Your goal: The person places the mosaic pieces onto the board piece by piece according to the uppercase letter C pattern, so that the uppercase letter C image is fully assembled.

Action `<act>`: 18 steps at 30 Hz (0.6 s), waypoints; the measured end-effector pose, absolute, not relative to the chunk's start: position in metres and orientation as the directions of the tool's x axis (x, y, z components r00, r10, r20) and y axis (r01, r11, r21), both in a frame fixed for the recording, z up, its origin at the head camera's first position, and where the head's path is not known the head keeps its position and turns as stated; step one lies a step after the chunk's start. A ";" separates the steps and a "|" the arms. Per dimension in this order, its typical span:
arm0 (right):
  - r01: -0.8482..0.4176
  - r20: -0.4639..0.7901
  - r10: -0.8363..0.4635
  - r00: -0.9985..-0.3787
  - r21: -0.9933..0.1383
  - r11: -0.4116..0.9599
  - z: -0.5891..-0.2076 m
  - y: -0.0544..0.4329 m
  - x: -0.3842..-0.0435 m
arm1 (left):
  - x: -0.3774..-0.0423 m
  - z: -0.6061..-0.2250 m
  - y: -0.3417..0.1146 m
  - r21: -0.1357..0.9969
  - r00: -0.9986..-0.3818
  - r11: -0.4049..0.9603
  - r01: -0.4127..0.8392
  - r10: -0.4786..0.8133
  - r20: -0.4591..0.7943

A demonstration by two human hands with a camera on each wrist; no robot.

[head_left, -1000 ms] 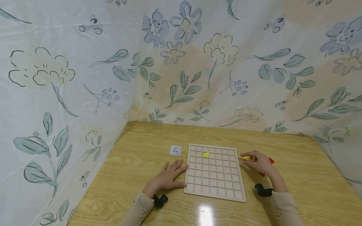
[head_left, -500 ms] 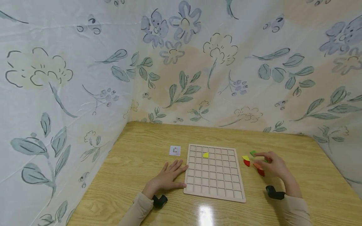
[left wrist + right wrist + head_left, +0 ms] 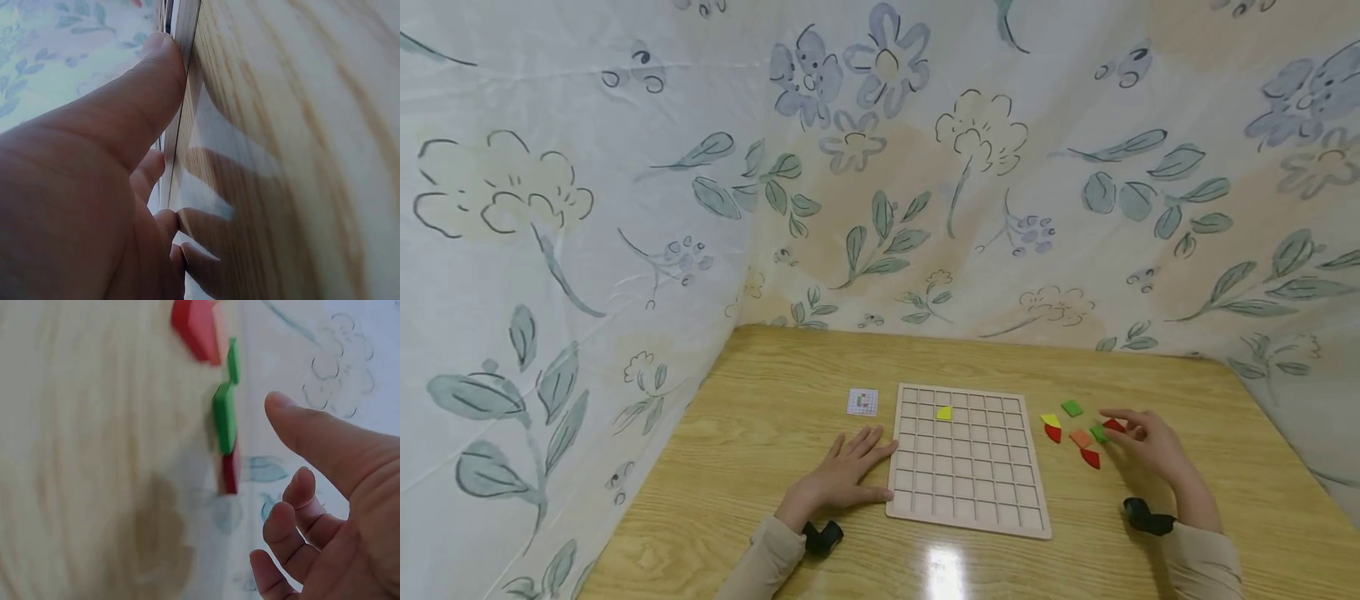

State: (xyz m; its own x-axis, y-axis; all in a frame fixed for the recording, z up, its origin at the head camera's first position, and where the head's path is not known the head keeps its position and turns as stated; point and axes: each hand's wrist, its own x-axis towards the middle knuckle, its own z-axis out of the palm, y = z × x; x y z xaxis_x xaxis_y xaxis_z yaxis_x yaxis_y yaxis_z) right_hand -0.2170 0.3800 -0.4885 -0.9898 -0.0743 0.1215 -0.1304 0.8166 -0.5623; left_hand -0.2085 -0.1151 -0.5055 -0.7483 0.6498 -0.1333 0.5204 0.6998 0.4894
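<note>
A pale wooden grid board (image 3: pixel 967 469) lies on the table with one yellow quarter-round piece (image 3: pixel 944 412) in an upper cell. My left hand (image 3: pixel 842 477) is spread flat at the board's left side, its thumb and fingertips touching the edge. To the right of the board, my right hand (image 3: pixel 1153 446) hovers with relaxed fingers by a green square piece (image 3: pixel 1099 433) and a red piece (image 3: pixel 1114 426). In the right wrist view, a gap separates the thumb from the green piece (image 3: pixel 224 419), and nothing is held.
Near the right hand lie another green square (image 3: pixel 1072 408), a yellow piece (image 3: pixel 1050 421), red quarter-round pieces (image 3: pixel 1090 459) and an orange square (image 3: pixel 1081 438). A small printed pattern card (image 3: pixel 862 402) sits left of the board. A floral cloth (image 3: pixel 880 192) hangs behind the table.
My right hand has moved right, away from the yellow piece beside the board, over the other loose pieces, uncovering several of them. The left hand has stayed at the board's edge.
</note>
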 end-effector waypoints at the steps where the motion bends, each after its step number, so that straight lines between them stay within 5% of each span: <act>1: -0.130 0.111 -0.080 -0.991 -0.567 0.813 -0.490 0.382 -0.217 | -0.208 -0.505 -0.115 0.490 -0.748 0.699 0.521 0.650 -0.131; 18: -0.138 0.100 -0.098 -0.990 -0.568 0.812 -0.510 0.405 -0.218 | -0.208 -0.513 -0.118 0.547 -0.747 0.652 0.524 0.661 -0.071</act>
